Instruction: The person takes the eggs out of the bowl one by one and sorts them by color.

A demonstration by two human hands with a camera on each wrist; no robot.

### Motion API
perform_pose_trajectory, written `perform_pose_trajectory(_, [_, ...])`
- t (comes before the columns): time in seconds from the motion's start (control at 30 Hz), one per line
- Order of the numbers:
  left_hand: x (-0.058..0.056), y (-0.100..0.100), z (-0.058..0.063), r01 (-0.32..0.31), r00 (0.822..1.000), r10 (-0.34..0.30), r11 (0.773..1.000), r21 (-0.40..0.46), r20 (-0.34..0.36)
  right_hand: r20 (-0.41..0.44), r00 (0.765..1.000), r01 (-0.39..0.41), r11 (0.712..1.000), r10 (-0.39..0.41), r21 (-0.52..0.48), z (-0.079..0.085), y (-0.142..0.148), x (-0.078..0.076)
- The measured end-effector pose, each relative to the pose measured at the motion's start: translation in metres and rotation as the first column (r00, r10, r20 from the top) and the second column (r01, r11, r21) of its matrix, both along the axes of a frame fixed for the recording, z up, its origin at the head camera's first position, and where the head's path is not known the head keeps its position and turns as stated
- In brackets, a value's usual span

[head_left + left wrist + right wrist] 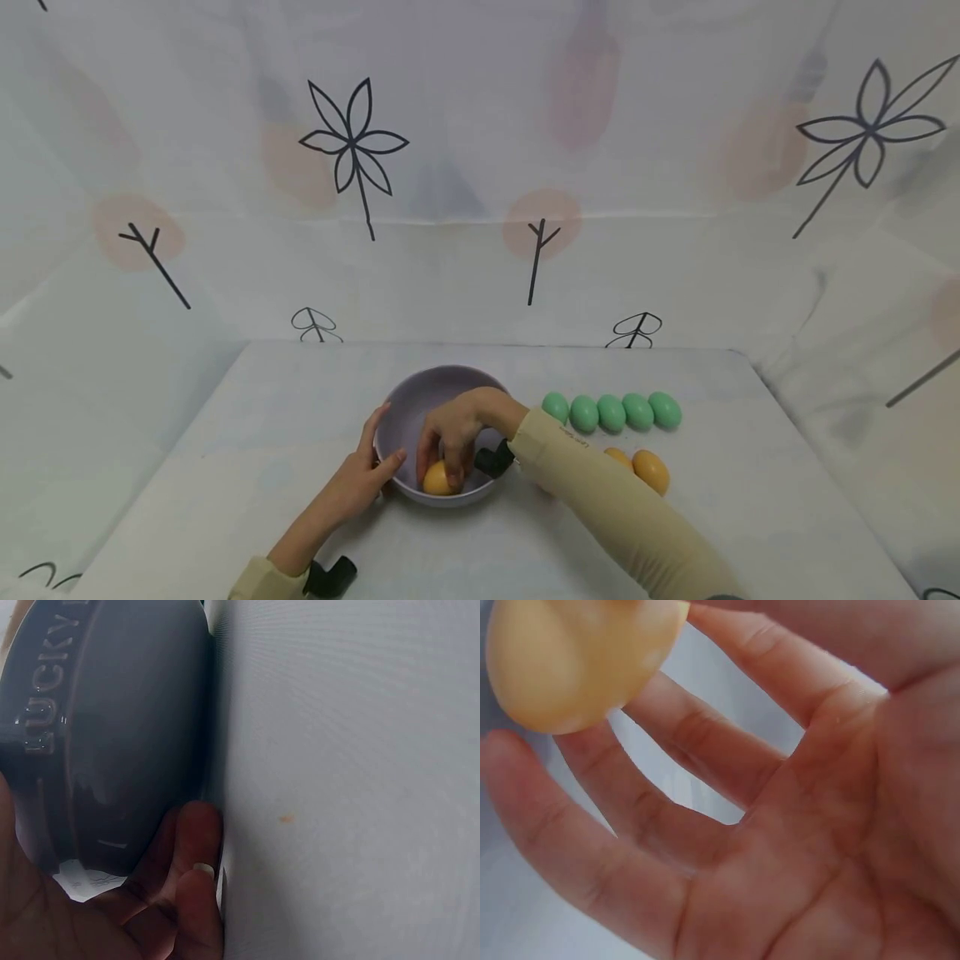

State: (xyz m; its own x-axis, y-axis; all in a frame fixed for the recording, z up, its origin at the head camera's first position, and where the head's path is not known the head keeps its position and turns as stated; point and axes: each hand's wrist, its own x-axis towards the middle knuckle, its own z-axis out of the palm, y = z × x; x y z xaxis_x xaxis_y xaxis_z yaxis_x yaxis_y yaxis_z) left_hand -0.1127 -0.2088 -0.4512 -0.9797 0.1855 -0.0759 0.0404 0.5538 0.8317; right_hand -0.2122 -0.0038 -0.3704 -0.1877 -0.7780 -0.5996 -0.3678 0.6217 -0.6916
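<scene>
A purple-grey bowl (pixel 408 412) stands on the white table. My left hand (pixel 362 477) grips its left side, with the thumb at the rim and the other fingers curled low against the outer wall. Raised letters show on the bowl's outside (pixel 127 735) in the left wrist view, above the curled fingers (pixel 196 836). Inside the bowl, near its front wall, my right hand (pixel 457 429) holds an orange-yellow egg (pixel 438 480) by its fingertips. The right wrist view shows the egg (pixel 577 667) between thumb and fingers, partly cut off by the frame edge.
A row of several green eggs (pixel 611 413) lies right of the bowl. In front of that row are orange eggs (pixel 651 472), partly hidden by the right sleeve (pixel 600 500). A patterned cloth (pixel 465 275) hangs behind the table.
</scene>
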Motion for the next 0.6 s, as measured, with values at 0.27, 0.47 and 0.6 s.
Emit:
perform_pose_trajectory(0.27, [0.000,0.000,0.001,-0.002,1.000,0.002,1.000,0.011,0.011,-0.065,0.998,-0.025,0.982,0.012,-0.189,0.018,0.019,-0.002])
perform_pose_trajectory(0.47, [0.001,0.000,0.001,-0.004,1.000,0.004,1.000,0.017,0.015,-0.151,0.988,-0.019,0.940,-0.034,-0.340,0.031,0.053,-0.001])
perform_pose_trajectory(0.6, [0.001,0.001,0.000,-0.008,1.000,0.007,1.000,0.012,0.008,-0.156,0.981,0.045,0.916,-0.117,-0.400,0.035,0.085,0.002])
